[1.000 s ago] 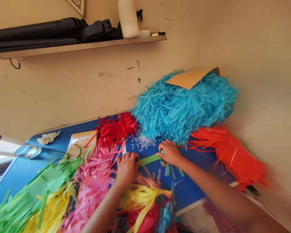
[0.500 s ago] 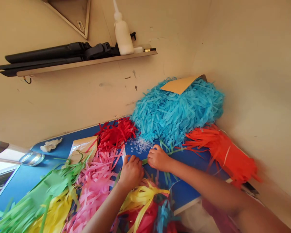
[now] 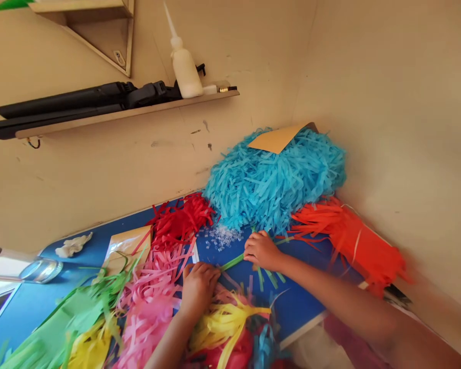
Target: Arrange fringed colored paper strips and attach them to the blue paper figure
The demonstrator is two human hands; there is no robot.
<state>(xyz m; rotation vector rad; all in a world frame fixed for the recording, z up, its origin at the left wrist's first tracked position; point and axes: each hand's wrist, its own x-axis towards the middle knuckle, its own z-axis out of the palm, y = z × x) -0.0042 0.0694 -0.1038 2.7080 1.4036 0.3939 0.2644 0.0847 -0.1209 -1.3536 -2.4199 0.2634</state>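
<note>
Between my two hands a narrow green paper tassel (image 3: pixel 232 263) stretches just over the blue table (image 3: pixel 303 287). My left hand (image 3: pixel 202 284) is closed at its left end, the fingertips partly hidden. My right hand (image 3: pixel 263 251) pinches the other end, where loose green fringe spreads out underneath. Small clear plastic pieces (image 3: pixel 223 237) lie scattered behind the hands. A bundle of yellow paper strips (image 3: pixel 230 323) sits just in front, over red and blue fringe. Pink paper fringe (image 3: pixel 153 302) lies left of my left hand.
A big heap of blue shredded paper (image 3: pixel 276 179) stands at the back, a tan card (image 3: pixel 278 138) on top. Orange fringe (image 3: pixel 353 236) lies right, red fringe (image 3: pixel 182 220) behind, green fringe (image 3: pixel 69 318) left. A wall shelf (image 3: pixel 138 113) holds a white bottle (image 3: pixel 186 72). A glass jar (image 3: pixel 42 270) stands left.
My hands have moved apart, the left toward the left and the right slightly right, so more of the green tassel shows between them. The camera view has shifted a little.
</note>
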